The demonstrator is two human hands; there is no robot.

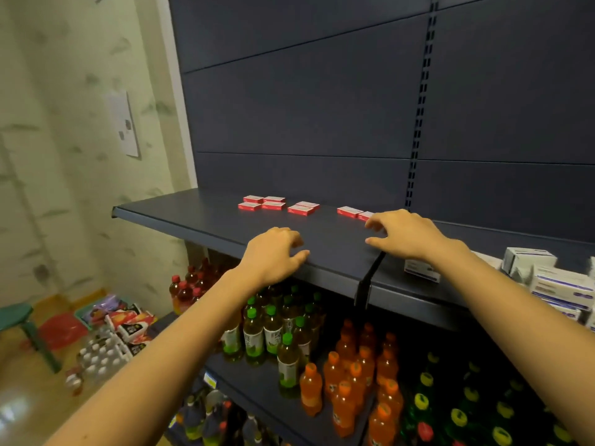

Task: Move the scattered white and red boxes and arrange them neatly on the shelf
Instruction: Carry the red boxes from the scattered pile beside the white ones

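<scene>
Several small white and red boxes lie flat on the dark shelf [199,217]. A tidy block of them [261,202] sits at the left, a pair [303,208] in the middle, and two more [350,211] at the right. My right hand [404,233] hovers just in front of the rightmost box [366,216], fingers loosely spread and holding nothing. My left hand [273,252] hangs over the shelf's front edge with relaxed, empty fingers.
White and purple boxes [560,286] are piled on the shelf at the right. A black divider [367,278] hangs at the shelf's front edge. Green, orange and red bottles [289,339] fill the lower shelves. Snack packs and a green stool [19,320] stand on the floor at left.
</scene>
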